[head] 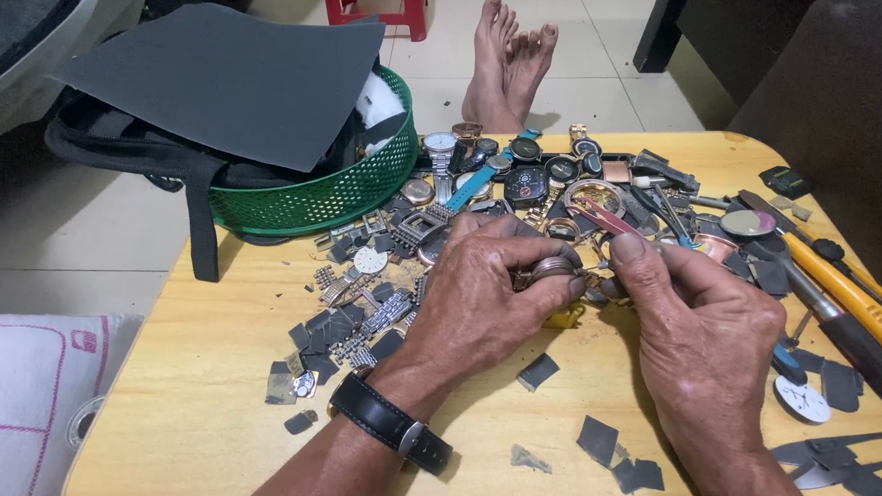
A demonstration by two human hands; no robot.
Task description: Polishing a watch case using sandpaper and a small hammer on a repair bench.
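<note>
My left hand [483, 299], with a black-strapped watch on its wrist [391, 423], is closed around a small round metal watch case [551, 267] over the middle of a light wooden table [207, 387]. My right hand [701, 319] pinches a thin red-handled tool [601, 217] whose end meets the watch case. Both hands are close together, fingertips nearly touching. Just beyond them lies a pile of watches, cases and metal bracelets [523, 177]. What the fingers cover of the case is hidden.
A green mesh basket [334, 199] topped by a dark sheet [230, 75] stands at the table's far left. Dark scraps [611, 444] and bracelet links [359, 319] litter the top. Yellow- and red-handled tools [855, 306] lie at right. Bare feet [509, 62] rest on the floor beyond.
</note>
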